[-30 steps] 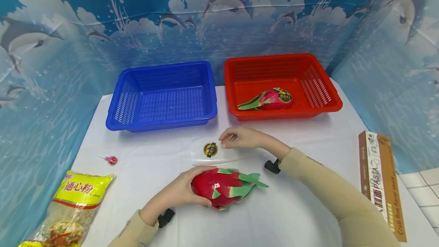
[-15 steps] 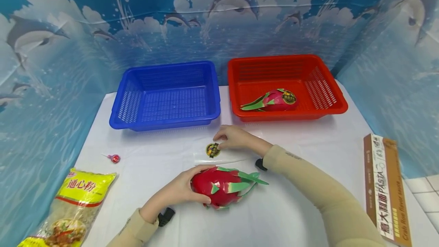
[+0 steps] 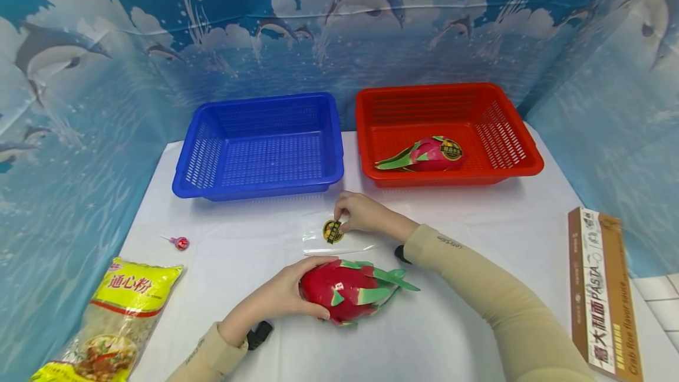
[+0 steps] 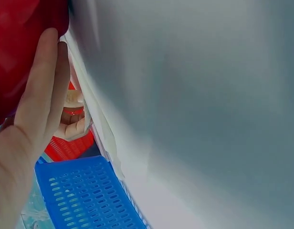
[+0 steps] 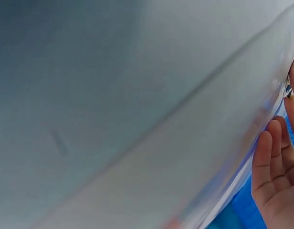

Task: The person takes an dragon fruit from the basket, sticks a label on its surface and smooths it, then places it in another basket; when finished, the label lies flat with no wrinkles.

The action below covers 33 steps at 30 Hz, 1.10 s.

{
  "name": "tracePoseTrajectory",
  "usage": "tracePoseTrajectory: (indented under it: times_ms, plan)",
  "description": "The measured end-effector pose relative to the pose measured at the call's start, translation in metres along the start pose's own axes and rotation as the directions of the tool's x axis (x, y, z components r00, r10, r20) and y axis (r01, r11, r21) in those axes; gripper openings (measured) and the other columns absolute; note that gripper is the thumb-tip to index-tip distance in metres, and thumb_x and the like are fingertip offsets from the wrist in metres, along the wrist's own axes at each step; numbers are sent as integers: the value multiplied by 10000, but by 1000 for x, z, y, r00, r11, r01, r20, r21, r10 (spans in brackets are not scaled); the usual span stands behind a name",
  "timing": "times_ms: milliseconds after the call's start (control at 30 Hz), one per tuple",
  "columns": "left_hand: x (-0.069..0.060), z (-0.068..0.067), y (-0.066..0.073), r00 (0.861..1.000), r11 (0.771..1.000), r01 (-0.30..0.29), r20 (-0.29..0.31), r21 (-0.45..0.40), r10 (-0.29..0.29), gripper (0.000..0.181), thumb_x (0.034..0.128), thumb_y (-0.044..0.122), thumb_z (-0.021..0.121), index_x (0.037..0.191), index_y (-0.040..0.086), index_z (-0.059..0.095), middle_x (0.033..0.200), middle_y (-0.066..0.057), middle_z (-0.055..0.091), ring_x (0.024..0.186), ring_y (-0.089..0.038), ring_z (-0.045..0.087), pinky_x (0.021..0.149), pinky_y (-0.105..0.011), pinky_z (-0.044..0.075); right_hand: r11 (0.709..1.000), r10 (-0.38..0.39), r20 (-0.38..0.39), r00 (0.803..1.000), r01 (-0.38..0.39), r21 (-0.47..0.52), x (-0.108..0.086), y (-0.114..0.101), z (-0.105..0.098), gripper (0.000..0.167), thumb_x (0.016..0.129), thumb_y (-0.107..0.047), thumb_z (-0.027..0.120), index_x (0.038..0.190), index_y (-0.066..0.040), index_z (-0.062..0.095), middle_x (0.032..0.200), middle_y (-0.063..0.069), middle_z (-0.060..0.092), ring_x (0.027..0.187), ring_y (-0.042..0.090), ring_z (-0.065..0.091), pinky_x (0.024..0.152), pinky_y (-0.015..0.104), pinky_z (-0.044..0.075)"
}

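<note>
The left hand (image 3: 278, 293) and right hand (image 3: 366, 213) are bare. The beige left sleeve (image 3: 212, 359) and matching right sleeve (image 3: 477, 286) carry small dark lettering (image 3: 450, 241) near their cuffs. Small black devices (image 3: 259, 335) show beside both wrists.

White-surfaced bench (image 3: 435, 323), positions taken from its centre. At centre: clear film (image 3: 347, 244) bearing a round black sticker (image 3: 331, 233). Blue basket (image 3: 260, 190) at 11 o'clock; red basket (image 3: 451, 180) at 1; boxed pasta (image 3: 605, 293) at 4; red dragon fruit (image 3: 339, 289), on its side, at 6; yellow-topped macaroni bag (image 3: 124, 305) at 8; lollipop (image 3: 182, 243) at 9.
</note>
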<state>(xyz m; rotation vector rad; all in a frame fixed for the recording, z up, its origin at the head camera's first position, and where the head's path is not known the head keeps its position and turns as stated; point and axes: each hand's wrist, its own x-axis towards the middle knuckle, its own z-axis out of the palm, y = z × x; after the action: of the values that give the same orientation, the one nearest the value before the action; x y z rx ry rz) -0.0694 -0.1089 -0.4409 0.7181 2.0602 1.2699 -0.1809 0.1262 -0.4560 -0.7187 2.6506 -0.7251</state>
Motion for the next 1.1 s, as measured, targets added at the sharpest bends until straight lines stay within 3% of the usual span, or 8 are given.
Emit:
tracePoseTrajectory:
  times_ms: [200,400,533,667,800,1100]
  plan:
    - [-1,1,0,1000,1000,5,-5,4,-5,819,716,305,887,1424,335,475,1432,85,505,1313,-182,479,1000,-313,477,1000,10,6,1000,-10,-3,-1,-3,0,184,755,-125,845,857,-120,692,912,7,570,865,149,512,797,264,444]
    - [-1,1,-2,1000,1000,-8,-15,26,9,830,707,322,890,1425,328,474,1438,78,502,1314,-183,482,1021,-347,469,998,-57,-40,998,57,4,-3,0,-3,102,808,-94,777,792,-116,678,824,5,599,797,144,527,751,261,455]
    - [-1,2,-2,1000,999,-5,-20,39,5,835,697,333,895,1420,337,477,1440,90,496,1320,-172,476,1022,-360,469,994,-28,-17,999,30,106,-5,2,-7,81,848,-103,736,811,-112,665,824,8,658,803,135,573,768,260,496]
    - [-1,4,-1,1000,999,5,-29,46,-4,833,694,333,897,1415,338,478,1434,88,497,1316,-174,475,1005,-357,478,968,31,23,999,-36,247,-9,4,-12,62,876,-120,716,856,-99,662,949,41,727,880,147,633,825,280,533]
    - [-1,8,1,999,999,11,-47,39,-10,833,696,320,898,1415,323,478,1422,73,500,1307,-185,476,977,-357,505,938,15,34,999,-26,347,-16,4,-16,81,893,-137,711,881,-74,661,1066,91,730,978,193,669,908,324,539]
    - [2,17,6,996,997,12,-85,75,-6,860,702,334,897,1431,323,443,1414,32,486,1302,-218,476,956,-432,539,875,58,63,996,-81,476,-44,-7,-39,166,909,-216,699,1025,-98,685,1186,74,689,1136,236,605,1039,442,477]
